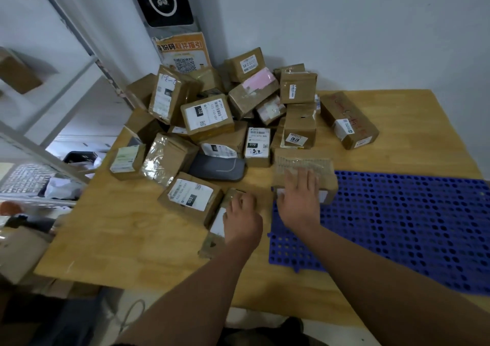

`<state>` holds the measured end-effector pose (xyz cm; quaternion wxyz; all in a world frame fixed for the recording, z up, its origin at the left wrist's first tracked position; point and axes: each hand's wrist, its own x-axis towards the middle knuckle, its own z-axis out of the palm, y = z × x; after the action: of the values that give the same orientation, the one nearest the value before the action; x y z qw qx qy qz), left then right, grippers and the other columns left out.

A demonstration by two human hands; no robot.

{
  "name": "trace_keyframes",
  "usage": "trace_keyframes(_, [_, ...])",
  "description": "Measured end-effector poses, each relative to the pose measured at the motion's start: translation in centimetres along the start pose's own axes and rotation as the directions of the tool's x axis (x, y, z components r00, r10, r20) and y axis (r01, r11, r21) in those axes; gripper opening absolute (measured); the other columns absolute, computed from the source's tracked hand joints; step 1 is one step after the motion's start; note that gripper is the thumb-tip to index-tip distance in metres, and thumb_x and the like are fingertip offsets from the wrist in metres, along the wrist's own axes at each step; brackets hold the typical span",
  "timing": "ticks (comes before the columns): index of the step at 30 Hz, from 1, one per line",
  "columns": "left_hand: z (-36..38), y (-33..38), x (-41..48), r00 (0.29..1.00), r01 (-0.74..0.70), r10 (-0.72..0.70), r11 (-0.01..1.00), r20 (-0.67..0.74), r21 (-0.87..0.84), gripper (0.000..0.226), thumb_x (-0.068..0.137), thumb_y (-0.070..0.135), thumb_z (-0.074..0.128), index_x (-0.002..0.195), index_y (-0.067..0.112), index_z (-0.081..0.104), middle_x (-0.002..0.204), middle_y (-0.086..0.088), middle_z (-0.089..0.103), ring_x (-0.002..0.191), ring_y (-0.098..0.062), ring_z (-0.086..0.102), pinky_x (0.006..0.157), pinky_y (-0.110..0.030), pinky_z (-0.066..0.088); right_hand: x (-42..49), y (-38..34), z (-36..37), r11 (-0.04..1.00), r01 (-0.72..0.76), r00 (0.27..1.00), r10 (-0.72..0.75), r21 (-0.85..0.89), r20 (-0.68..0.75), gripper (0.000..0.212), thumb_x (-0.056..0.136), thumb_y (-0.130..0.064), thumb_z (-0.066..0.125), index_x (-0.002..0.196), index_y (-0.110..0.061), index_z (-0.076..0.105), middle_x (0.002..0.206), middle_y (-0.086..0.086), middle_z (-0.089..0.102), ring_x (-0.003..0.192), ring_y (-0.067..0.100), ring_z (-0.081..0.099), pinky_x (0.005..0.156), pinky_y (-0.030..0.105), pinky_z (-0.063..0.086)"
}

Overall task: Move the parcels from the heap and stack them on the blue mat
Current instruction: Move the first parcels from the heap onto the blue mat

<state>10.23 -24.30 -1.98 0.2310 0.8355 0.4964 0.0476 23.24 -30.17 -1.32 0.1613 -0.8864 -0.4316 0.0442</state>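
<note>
Left hand [242, 221], grip curled over a near parcel [218, 222] on the worktop [132, 226], looks secure, but the right hand [299, 200], grip spread flat on the taped parcel [302, 162] at the far-left corner of the blue mat [397, 226], could let it slide.

The one view looks from head height, tilted forward and down across the counter [127, 239], close enough that both forearms run in from the bottom edge. The left hand [242, 222], gripping a flat parcel [218, 222], and the right hand [301, 200] sit just below frame centre. The heap [212, 117] fills upper centre, the blue mat [411, 226] the right, the wall [371, 27] the top, a shelf [79, 62] the upper left.
</note>
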Motion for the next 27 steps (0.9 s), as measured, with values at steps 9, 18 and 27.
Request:
trace_keyframes(9, [-1.5,-7.7,-2.8,0.981,0.193,-0.193,0.981,-0.018,0.009,0.054,0.091,0.027,0.05,0.142,0.025,0.034,0.148,-0.003,0.032,0.136,-0.027,0.027,0.108,-0.044,0.029,-3.6,-6.9,4.4,0.988,0.148,0.973,-0.155,0.055,0.169,0.059,0.097,-0.023,0.044,0.152,-0.016,0.024,0.159,0.015,0.016,0.149,0.033,0.001,0.122,0.043,0.003])
trace_keyframes(18, [-6.0,-16.8,-1.2,0.963,0.263,-0.267,0.96,-0.03,-0.101,0.054,0.091,0.026,0.05,0.143,0.024,0.033,0.152,-0.004,0.03,0.14,-0.026,0.024,0.11,-0.045,0.031,-2.7,-16.3,7.2,0.997,0.063,0.926,-0.076,0.048,0.369,0.08,0.095,-0.044,0.052,0.155,-0.022,0.004,0.162,0.012,0.004,0.149,0.032,0.005,0.118,0.049,0.02])
trace_keyframes(27, [-9.7,-23.9,3.7,0.975,0.221,-0.221,0.968,0.015,-0.118,0.052,0.092,0.025,0.048,0.141,0.021,0.034,0.154,-0.005,0.027,0.142,-0.027,0.022,0.11,-0.045,0.031,-1.3,-21.9,9.7,0.993,-0.095,0.905,0.116,-0.07,0.41,0.103,0.084,-0.065,0.056,0.154,-0.024,-0.009,0.16,0.014,-0.008,0.147,0.038,-0.003,0.118,0.054,0.012])
